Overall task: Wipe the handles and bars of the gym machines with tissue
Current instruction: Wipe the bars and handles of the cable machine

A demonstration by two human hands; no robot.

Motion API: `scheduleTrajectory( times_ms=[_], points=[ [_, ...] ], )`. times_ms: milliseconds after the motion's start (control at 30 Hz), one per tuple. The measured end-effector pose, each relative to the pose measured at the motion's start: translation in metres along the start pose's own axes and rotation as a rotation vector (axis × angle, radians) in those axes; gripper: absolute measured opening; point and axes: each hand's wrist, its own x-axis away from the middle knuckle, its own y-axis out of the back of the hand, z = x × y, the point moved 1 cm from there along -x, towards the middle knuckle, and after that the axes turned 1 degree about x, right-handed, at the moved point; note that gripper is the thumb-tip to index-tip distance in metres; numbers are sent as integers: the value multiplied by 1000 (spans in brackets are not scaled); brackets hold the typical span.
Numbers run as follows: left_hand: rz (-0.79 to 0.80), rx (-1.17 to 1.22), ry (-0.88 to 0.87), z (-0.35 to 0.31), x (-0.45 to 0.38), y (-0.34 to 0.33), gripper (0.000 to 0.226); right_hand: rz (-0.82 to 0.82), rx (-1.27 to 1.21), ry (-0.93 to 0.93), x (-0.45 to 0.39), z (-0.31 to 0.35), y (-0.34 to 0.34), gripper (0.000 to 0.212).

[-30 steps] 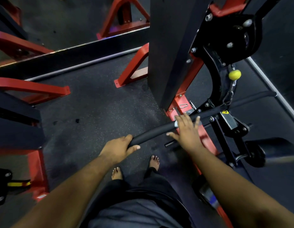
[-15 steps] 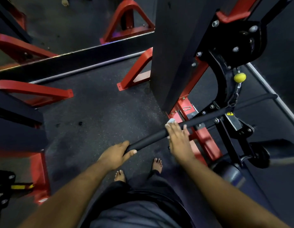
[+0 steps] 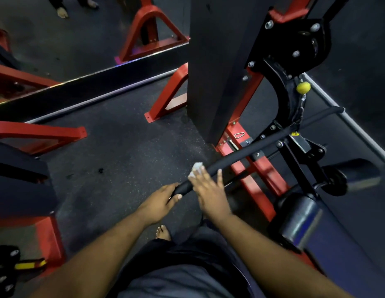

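left hand (image 3: 160, 201) curls round the near end of the black foam-padded bar (image 3: 241, 157). just beside it, right hand (image 3: 209, 187), fingers straight and spread, presses a crumpled white tissue (image 3: 195, 168) onto the bar's matte cylindrical grip, above speckled rubber floor (image 3: 114, 155).

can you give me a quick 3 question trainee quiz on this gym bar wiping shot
1. True or false: the left hand grips the near end of the black bar.
2. The white tissue sits: A) on the floor, B) under the right hand's fingers on the bar, C) on the yellow knob.
3. Fill in: the knob hanging on the machine above the bar is ____ in colour.

Key
1. True.
2. B: the right hand lies flat over the bar with straight fingers, and the tissue pokes out past its fingertips.
3. Yellow.
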Motion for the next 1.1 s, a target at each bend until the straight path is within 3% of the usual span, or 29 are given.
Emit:
scheduleTrajectory(
  times_ms=[67, 167, 267, 333, 533, 667, 767, 900, 1000, 1100],
  points=[
    [19, -44, -10, 2, 1, 0, 56, 49, 40, 114, 11, 17, -6, 70],
    [24, -44, -50, 3, 2, -3, 52, 63, 214, 236, 13, -10, 8, 78],
    [18, -12, -62, 4, 3, -4, 50, 24, 245, -66, 8, -44, 23, 98],
    [9, 2, -45, 5, 3, -1, 51, -27, 183, -211, 6, -31, 18, 90],
    [20, -1, -113, 0, 3, 3, 48, 3, 49, -57, 36, 56, -20, 80],
    [10, 8, -98, -5, 7, 4, 48, -76, 49, -400, 21, 20, 1, 70],
    [-3, 5, -73, -8, 9, 3, 47, -208, -355, -667, -4, 12, 11, 52],
    [-2, 14, -74, -9, 8, 5, 46, -477, -814, -945, -15, 75, 4, 51],
    [-8, 36, -77, -10, 7, 7, 45, -498, -1060, -998, -13, 123, 2, 53],
    [-30, 40, -64, -10, 6, 12, 46, -594, -1164, -1044, -32, 94, 8, 51]
  ],
)
